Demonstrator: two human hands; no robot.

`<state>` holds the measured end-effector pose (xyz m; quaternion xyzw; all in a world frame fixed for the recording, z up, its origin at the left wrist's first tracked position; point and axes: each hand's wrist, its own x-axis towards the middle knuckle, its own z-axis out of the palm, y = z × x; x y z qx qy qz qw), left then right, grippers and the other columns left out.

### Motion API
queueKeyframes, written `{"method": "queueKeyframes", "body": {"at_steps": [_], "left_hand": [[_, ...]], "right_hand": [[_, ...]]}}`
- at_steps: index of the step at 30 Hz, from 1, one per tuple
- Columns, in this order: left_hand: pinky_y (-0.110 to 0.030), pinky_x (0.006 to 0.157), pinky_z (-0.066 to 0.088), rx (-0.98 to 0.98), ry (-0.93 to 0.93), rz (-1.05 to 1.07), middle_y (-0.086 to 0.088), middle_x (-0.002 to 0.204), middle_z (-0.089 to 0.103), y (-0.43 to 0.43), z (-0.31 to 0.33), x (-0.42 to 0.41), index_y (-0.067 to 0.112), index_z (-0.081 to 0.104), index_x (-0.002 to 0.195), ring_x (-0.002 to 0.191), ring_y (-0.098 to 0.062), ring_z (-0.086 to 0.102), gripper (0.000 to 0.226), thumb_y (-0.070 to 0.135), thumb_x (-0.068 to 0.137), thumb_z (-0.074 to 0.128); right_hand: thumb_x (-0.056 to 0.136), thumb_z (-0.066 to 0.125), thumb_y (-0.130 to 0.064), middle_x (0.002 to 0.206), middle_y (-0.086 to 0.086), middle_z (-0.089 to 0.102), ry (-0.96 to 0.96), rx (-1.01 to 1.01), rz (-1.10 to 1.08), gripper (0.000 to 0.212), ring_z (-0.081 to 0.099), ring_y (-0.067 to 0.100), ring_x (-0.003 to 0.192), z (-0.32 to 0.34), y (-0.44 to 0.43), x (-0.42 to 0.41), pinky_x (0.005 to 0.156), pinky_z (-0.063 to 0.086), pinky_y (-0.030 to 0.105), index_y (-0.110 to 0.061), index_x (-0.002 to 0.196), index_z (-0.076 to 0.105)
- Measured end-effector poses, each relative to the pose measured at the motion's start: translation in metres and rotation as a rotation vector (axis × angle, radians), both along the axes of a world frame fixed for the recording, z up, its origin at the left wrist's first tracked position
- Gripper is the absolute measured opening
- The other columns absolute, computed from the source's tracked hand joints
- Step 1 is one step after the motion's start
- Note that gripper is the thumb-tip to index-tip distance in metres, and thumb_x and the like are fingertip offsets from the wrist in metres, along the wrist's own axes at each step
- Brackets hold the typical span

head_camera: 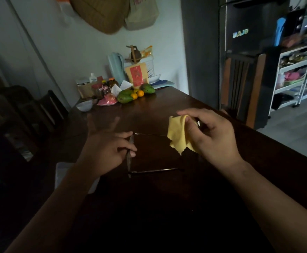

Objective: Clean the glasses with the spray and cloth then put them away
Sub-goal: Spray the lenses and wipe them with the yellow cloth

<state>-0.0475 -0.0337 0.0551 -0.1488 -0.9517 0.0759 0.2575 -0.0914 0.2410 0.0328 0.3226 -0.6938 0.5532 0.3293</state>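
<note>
Dark-framed glasses (154, 170) are held above the dark wooden table (167, 103), their arms unfolded and pointing right. My left hand (109, 150) pinches the front frame from the left side. My right hand (211, 132) holds a yellow cloth (178, 136) bunched around the tip of the far arm of the glasses. The lenses are seen edge-on and hard to make out in the dim light. No spray bottle shows near my hands.
A white object (61, 172) lies on the table under my left forearm. At the table's far end sit mangoes (125, 96), oranges, jars, a white bowl (84, 105) and a pink dish. A dark fridge and a chair (243, 84) stand to the right.
</note>
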Motion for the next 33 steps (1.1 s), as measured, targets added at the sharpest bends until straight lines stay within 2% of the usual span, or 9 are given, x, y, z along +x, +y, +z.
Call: {"method": "queueKeyframes", "body": {"at_steps": [5,9,12,15,17,19,25,29,33], "left_hand": [[-0.052,0.111,-0.022,0.169,0.082,0.027,0.024,0.113,0.067,0.007,-0.003,0.008,0.049,0.069,0.084,0.139,-0.018,0.034,0.021,0.036,0.069,0.075],[-0.068,0.109,0.019,0.349,0.095,0.001,0.02,0.095,0.074,0.023,-0.006,0.015,0.042,0.07,0.093,0.116,-0.009,0.058,0.024,0.043,0.072,0.059],[-0.045,0.111,0.034,0.459,0.105,0.027,0.018,0.096,0.074,0.03,-0.005,0.016,0.042,0.071,0.098,0.096,-0.001,0.067,0.022,0.037,0.077,0.067],[-0.023,0.084,0.053,0.628,0.121,0.042,0.024,0.093,0.073,0.037,-0.004,0.019,0.041,0.072,0.098,0.086,0.009,0.065,0.024,0.037,0.074,0.072],[-0.018,0.072,0.055,0.696,0.154,0.021,0.025,0.092,0.072,0.044,-0.004,0.02,0.037,0.074,0.096,0.084,0.01,0.065,0.025,0.034,0.071,0.076],[-0.021,0.074,0.056,0.772,0.166,-0.029,0.016,0.089,0.076,0.05,-0.003,0.019,0.029,0.077,0.094,0.081,0.008,0.067,0.023,0.026,0.071,0.079],[-0.012,0.065,0.052,0.897,0.222,-0.088,0.02,0.089,0.071,0.069,0.003,0.02,0.018,0.078,0.084,0.073,0.007,0.067,0.016,0.016,0.068,0.079],[-0.002,0.056,0.044,0.944,0.208,-0.088,0.042,0.078,0.062,0.072,0.008,0.021,0.02,0.079,0.08,0.063,0.014,0.064,0.014,0.014,0.067,0.08],[-0.004,0.054,0.044,0.969,0.174,-0.084,0.036,0.056,0.06,0.071,0.011,0.022,0.028,0.077,0.076,0.06,0.012,0.064,0.018,0.012,0.067,0.08]], "right_hand": [[0.092,0.065,-0.004,0.099,-0.013,0.07,0.014,0.011,-0.036,0.025,0.063,0.008,0.091,0.002,0.001,0.003,0.084,0.046,0.024,-0.022,0.108,0.072],[0.092,0.066,-0.005,0.101,-0.014,0.07,0.015,0.061,-0.03,0.025,0.064,0.008,0.093,0.0,-0.002,0.004,0.085,0.046,0.024,-0.023,0.108,0.072],[0.09,0.067,-0.006,0.1,-0.018,0.069,0.039,0.09,-0.03,0.025,0.063,0.004,0.092,-0.002,-0.003,0.004,0.083,0.046,0.018,-0.026,0.104,0.071],[0.09,0.069,-0.012,0.099,-0.022,0.067,0.084,0.109,-0.041,0.021,0.062,0.0,0.091,-0.006,-0.005,0.005,0.08,0.044,0.014,-0.027,0.104,0.07],[0.09,0.066,-0.019,0.1,-0.024,0.065,0.142,0.125,-0.069,0.016,0.059,-0.004,0.093,-0.007,-0.008,0.005,0.082,0.043,0.012,-0.027,0.104,0.071],[0.09,0.069,-0.019,0.103,-0.022,0.066,0.212,0.186,-0.106,0.015,0.058,-0.005,0.096,-0.01,-0.012,0.004,0.088,0.043,0.015,-0.024,0.104,0.073],[0.093,0.06,-0.028,0.113,-0.008,0.07,0.285,0.336,-0.301,0.026,0.057,0.023,0.1,-0.017,-0.019,0.007,0.082,0.046,0.043,-0.025,0.114,0.073],[0.093,0.055,-0.035,0.118,-0.012,0.067,0.321,0.402,-0.363,0.033,0.051,0.019,0.108,-0.01,-0.025,0.019,0.084,0.037,0.035,-0.03,0.122,0.069],[0.093,0.054,-0.038,0.132,-0.017,0.06,0.289,0.51,-0.3,0.04,0.048,0.016,0.118,-0.009,-0.031,0.024,0.091,0.038,0.034,-0.033,0.131,0.062]]}}
